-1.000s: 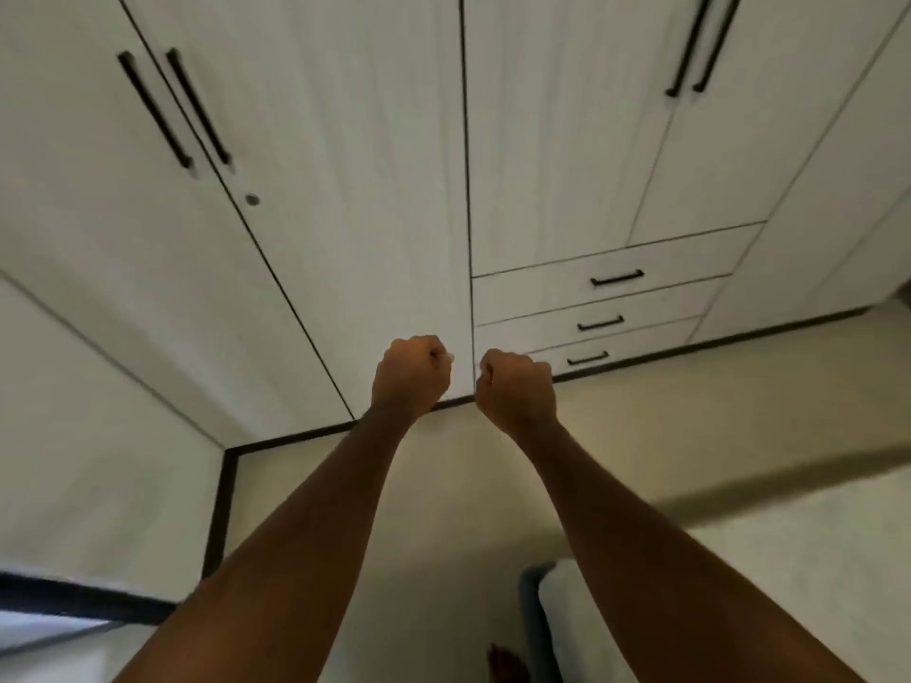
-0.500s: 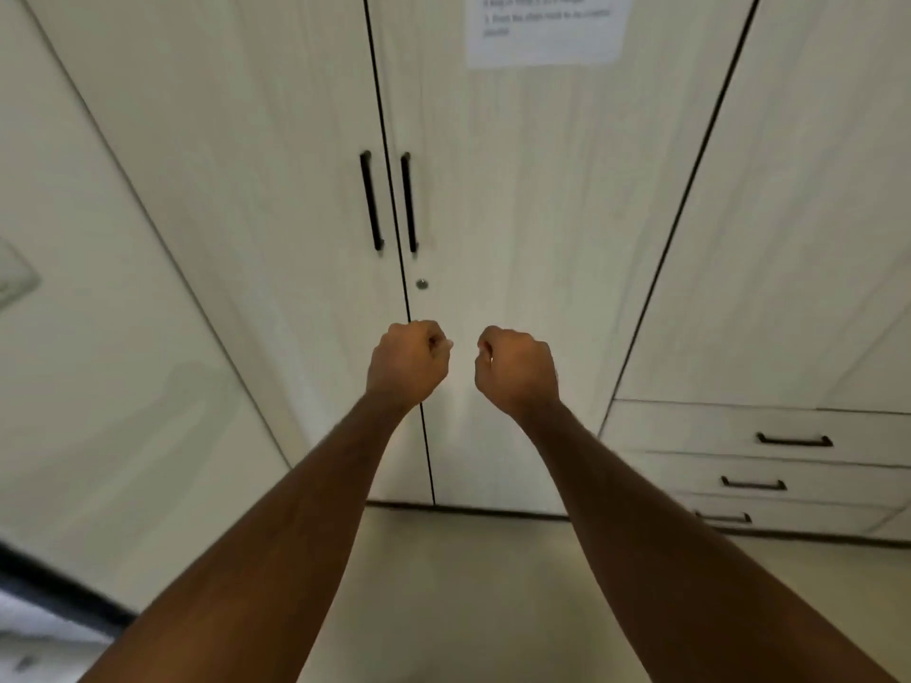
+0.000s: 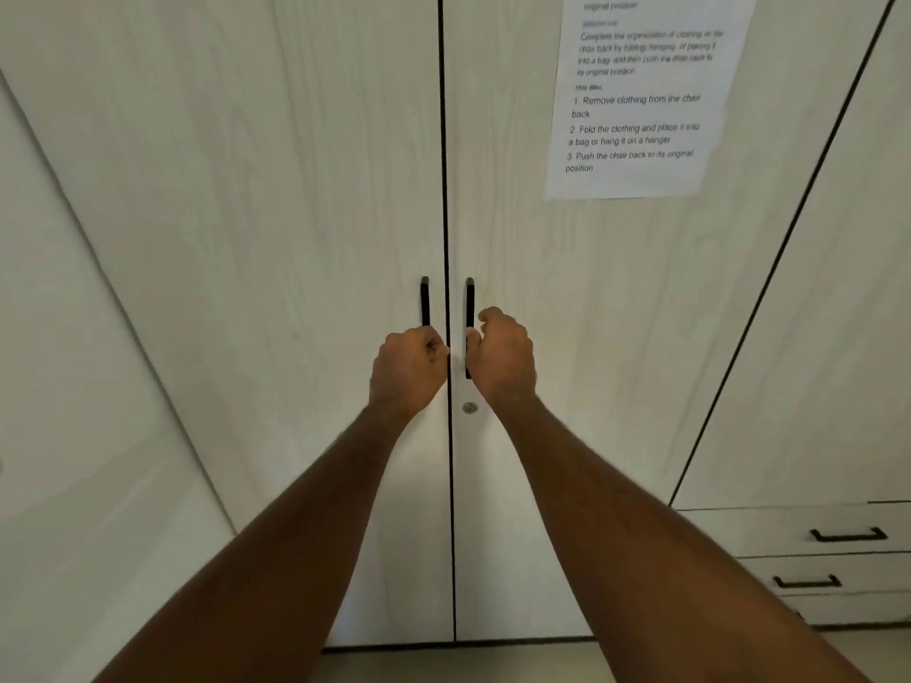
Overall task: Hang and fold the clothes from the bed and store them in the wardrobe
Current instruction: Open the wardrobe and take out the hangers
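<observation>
Pale wood wardrobe (image 3: 296, 239) doors shut | left hand (image 3: 406, 369) gripping left handle (image 3: 425, 300), right hand (image 3: 503, 357) curling round right handle (image 3: 470, 303) | no clothes stored, opening pending
</observation>
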The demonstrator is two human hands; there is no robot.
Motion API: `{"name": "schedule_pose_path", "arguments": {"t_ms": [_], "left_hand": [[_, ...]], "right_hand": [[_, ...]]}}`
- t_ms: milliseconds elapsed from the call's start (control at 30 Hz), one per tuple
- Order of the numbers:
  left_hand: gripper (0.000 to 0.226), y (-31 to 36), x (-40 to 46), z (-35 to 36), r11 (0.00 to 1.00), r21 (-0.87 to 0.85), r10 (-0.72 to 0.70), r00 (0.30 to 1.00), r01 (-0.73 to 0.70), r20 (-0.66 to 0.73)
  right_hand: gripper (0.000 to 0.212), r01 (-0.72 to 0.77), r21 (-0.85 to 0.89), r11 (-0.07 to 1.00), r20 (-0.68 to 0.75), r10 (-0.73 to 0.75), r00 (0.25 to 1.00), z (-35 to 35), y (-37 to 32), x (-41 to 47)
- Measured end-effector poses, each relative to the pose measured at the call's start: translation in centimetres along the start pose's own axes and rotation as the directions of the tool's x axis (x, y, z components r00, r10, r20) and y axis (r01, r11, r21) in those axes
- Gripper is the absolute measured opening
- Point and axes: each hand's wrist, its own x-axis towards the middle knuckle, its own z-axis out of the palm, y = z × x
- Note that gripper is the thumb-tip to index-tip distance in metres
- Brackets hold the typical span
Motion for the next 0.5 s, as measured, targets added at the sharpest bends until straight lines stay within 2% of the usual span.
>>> {"name": "schedule_pose_path", "arguments": {"t_ms": [133,233,500], "left_hand": [[0.009,-0.6,2.4,0.8,0.997,-0.073,0.030,1.000,-0.030,-0.004],[0.008,-0.5,3.3,1.0,0.995,-0.099,0.034,0.999,-0.034,0.000],[0.011,-0.1,2.6,1.7,0.991,-0.136,0.015,1.000,-0.014,0.001]], "right_hand": [[0.025,-0.117,-0.002,0.993,-0.010,0.117,0.993,1.7,-0.4,2.4],[0.023,-0.173,0.046,0.984,0.086,0.168,0.982,2.9,-0.1,3.8],[0.029,-0.208,0.267,0.941,0.251,0.140,0.958,3.7,1.3,3.8]]}}
